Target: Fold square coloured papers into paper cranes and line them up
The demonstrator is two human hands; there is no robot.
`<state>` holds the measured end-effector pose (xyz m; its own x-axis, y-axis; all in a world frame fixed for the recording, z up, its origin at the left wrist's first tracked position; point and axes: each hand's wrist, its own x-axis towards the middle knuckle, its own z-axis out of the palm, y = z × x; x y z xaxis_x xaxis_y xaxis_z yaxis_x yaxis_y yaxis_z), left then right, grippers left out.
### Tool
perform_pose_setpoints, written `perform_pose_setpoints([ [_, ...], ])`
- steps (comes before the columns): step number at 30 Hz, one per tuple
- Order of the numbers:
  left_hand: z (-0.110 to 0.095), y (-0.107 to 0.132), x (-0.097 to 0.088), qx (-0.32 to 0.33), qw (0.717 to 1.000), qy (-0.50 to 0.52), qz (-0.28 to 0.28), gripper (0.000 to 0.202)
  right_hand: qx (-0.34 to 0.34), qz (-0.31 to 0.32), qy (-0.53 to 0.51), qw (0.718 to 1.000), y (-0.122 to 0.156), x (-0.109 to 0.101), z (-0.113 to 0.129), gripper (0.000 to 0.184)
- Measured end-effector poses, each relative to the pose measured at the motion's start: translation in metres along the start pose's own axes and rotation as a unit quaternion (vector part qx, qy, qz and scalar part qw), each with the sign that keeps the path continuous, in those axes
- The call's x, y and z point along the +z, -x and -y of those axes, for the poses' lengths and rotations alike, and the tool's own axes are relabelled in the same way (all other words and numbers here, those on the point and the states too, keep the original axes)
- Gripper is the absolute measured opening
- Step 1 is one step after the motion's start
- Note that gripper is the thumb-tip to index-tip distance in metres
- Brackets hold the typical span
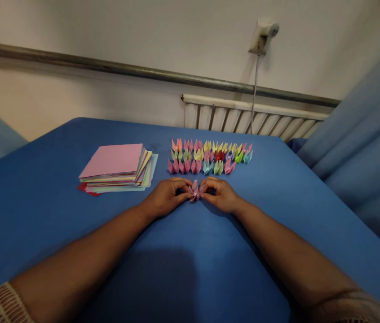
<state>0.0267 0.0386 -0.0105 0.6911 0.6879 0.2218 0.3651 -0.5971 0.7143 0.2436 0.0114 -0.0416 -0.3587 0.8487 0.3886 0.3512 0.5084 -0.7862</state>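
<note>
Both my hands rest on a blue table (75,233) and pinch a small pink folded paper piece (195,191) between them. My left hand (167,196) grips its left side with curled fingers. My right hand (220,194) grips its right side the same way. Just beyond the hands stand several rows of small folded paper figures (210,155) in pink, yellow, green, red and light blue. To the left lies a stack of coloured paper sheets (117,168) with a pink sheet on top.
Behind the table are a white wall, a metal rail (109,67) and a white radiator (254,117). A cord (254,89) hangs from a wall fixture. Blue fabric (365,134) hangs at the right.
</note>
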Motion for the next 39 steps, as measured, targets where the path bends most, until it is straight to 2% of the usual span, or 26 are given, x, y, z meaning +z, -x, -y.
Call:
perform_pose_setpoints([
  [7,0.006,-0.002,0.001,-0.07,0.996,0.031,-0.039,0.015,0.001,0.0,-0.021,1.0,0.0,-0.001,-0.004,0.009],
  [13,0.004,-0.003,-0.004,-0.058,0.998,0.001,-0.008,0.017,0.014,0.007,-0.003,1.0,0.0,-0.001,-0.004,0.005],
  [23,0.007,-0.002,-0.004,-0.04,0.999,-0.004,-0.005,0.016,0.015,0.011,0.004,1.0,0.0,-0.001,-0.005,0.006],
  [29,0.004,-0.002,-0.007,-0.033,0.999,-0.011,0.017,0.016,0.009,0.011,-0.005,1.0,0.0,-0.002,-0.005,0.005],
  [34,-0.005,-0.002,-0.004,-0.021,0.999,-0.015,-0.028,0.014,0.009,0.01,0.02,1.0,0.001,-0.002,0.003,0.002],
  [39,-0.008,-0.002,-0.001,-0.008,0.998,-0.025,-0.063,0.009,0.007,-0.046,0.014,0.999,0.0,0.0,0.011,0.007],
])
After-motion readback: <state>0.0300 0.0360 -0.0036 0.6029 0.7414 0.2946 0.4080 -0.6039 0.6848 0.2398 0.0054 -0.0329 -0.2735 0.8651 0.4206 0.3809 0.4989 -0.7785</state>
